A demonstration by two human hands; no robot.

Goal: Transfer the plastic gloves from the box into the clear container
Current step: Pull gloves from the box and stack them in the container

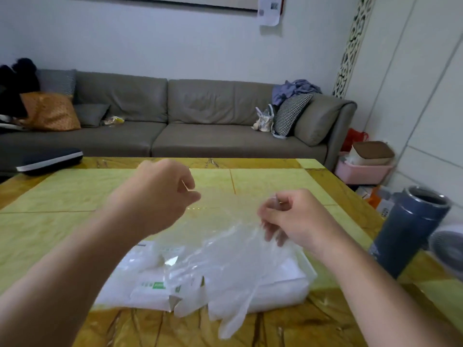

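A clear plastic glove (pixel 225 259) hangs stretched between my two hands above the table, its fingers drooping toward the near edge. My left hand (pixel 162 196) pinches the glove's cuff on the left. My right hand (pixel 290 216) pinches the cuff on the right, fingers curled. Under the glove lies a white glove box (pixel 150 286) with green print, and next to it on the right a clear container (pixel 288 284), partly hidden by the glove.
The yellow-green table (pixel 62 196) has brown marbled borders. A dark blue tumbler (pixel 411 231) stands at the right edge, with a blurred round object (pixel 448 251) beside it. A dark pad (pixel 50 159) lies at the far left. Behind is a grey sofa (pixel 200 121).
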